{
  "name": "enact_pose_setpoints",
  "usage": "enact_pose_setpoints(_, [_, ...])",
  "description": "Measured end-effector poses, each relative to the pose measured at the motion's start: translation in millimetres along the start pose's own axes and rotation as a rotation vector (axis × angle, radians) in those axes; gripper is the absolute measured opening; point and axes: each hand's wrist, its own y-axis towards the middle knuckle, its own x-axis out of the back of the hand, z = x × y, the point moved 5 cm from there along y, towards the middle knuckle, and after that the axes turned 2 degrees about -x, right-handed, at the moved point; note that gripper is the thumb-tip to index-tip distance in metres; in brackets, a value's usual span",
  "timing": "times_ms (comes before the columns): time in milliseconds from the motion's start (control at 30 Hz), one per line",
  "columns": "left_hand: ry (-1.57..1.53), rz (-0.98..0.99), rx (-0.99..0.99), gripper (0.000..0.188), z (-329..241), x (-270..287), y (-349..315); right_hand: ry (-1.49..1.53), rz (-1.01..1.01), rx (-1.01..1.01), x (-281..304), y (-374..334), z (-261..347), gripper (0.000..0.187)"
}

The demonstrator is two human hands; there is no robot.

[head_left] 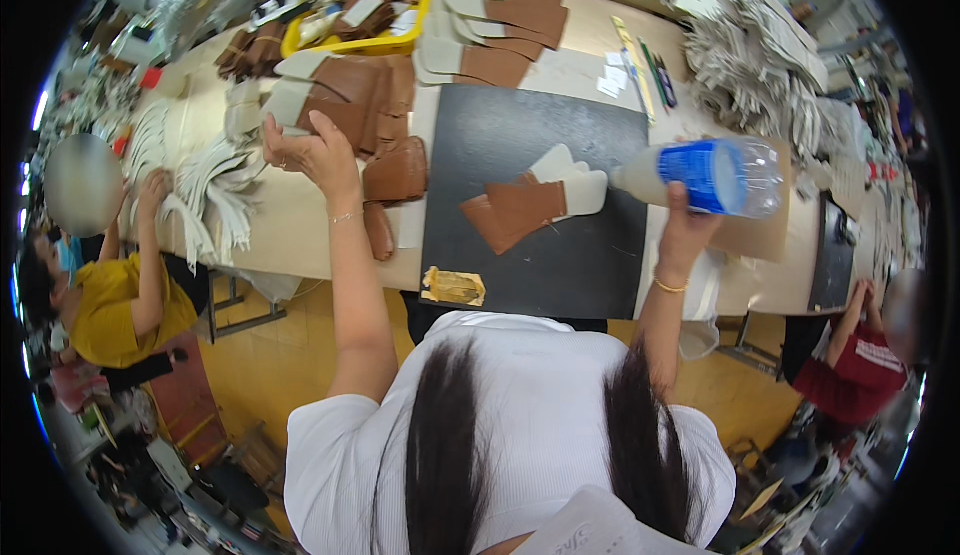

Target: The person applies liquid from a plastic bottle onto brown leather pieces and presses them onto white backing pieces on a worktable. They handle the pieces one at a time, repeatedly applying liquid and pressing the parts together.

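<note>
My right hand [688,223] is wrapped round a clear plastic bottle [700,177] with a blue label and some whitish content. The bottle lies nearly level, its narrow end pointing left over the edge of a black board [460,225]. On that board rest overlapping brown leather pieces [515,215] with off-white ends [585,193]. My left hand [318,155] is raised with its fingers bent and apart, and nothing shows in it. It hovers by a stack of brown and off-white pieces [345,95]. Smaller brown leather pieces [396,170] lie just right of my left wrist.
A yellow basket [436,0] of brown pieces stands at the back left, near fanned two-tone pieces [510,30]. A ruler [633,65] and pens [660,75] lie far right, before piled off-white strips [750,50]. Co-workers sit left [130,305] and right [850,380].
</note>
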Motion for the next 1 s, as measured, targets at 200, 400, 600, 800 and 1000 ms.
enact_pose_setpoints(200, [-0.271, 0.644, -0.477, 0.048, -119.4, -2.0, -103.1, -0.083, 0.399, 0.029, -48.5, -46.7, 12.4, 0.06])
enact_pose_setpoints(400, [-0.375, 0.943, -0.635, 0.039, -145.5, 9.7, -163.4, -0.089, 0.508, 0.07, -30.1, -58.0, -18.3, 0.081])
enact_pose_setpoints(600, [-0.389, 0.934, -0.635, 0.037, -148.5, 11.6, -161.2, -0.102, 0.174, 0.039, -17.2, -24.8, -0.2, 0.057])
enact_pose_setpoints(800, [-0.385, 0.936, -0.63, 0.038, -148.3, 11.3, -159.7, -0.344, 0.347, 0.209, -54.3, -42.0, 4.6, 0.052])
enact_pose_setpoints(1000, [-0.391, 0.935, -0.618, 0.037, -148.3, 11.7, -161.2, -0.283, 0.046, 0.021, -9.4, -11.2, -7.5, 0.033])
